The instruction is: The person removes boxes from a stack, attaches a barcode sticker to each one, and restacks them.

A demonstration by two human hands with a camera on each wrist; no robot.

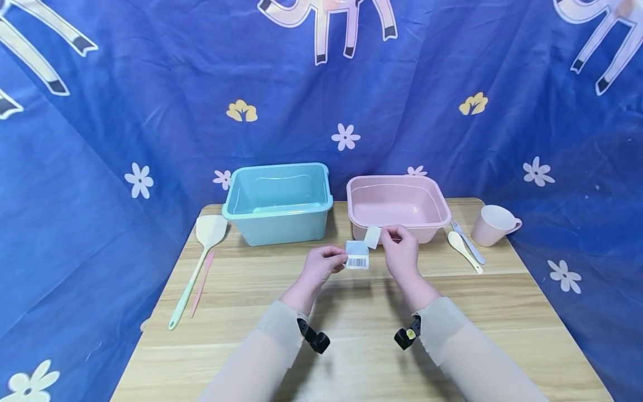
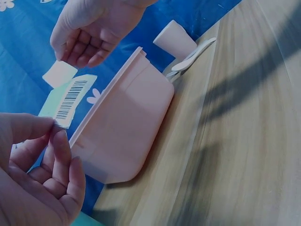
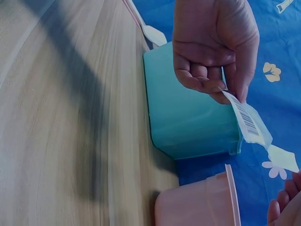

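My left hand [image 1: 321, 265] pinches the left edge of a small flat packet [image 1: 357, 255], pale bluish on top with a barcode on its lower half. A little higher and to the right, my right hand [image 1: 403, 254] pinches a small white square piece [image 1: 373, 237] between thumb and finger. In the right wrist view the white piece [image 3: 283, 158] meets the end of the packet [image 3: 249, 120]; I cannot tell whether they are joined. Both are held up in the air in front of the pink basin [image 1: 399, 226].
A teal bin [image 1: 281, 229] stands left of the pink basin. At left lie a spatula [image 1: 211, 230] and a thin pink stick-like tool [image 1: 202, 285]. A spoon [image 1: 459, 245], a fork [image 1: 469, 245] and a pink mug [image 1: 492, 226] are at right. Blue cloth [image 1: 301, 111] hangs behind the table.
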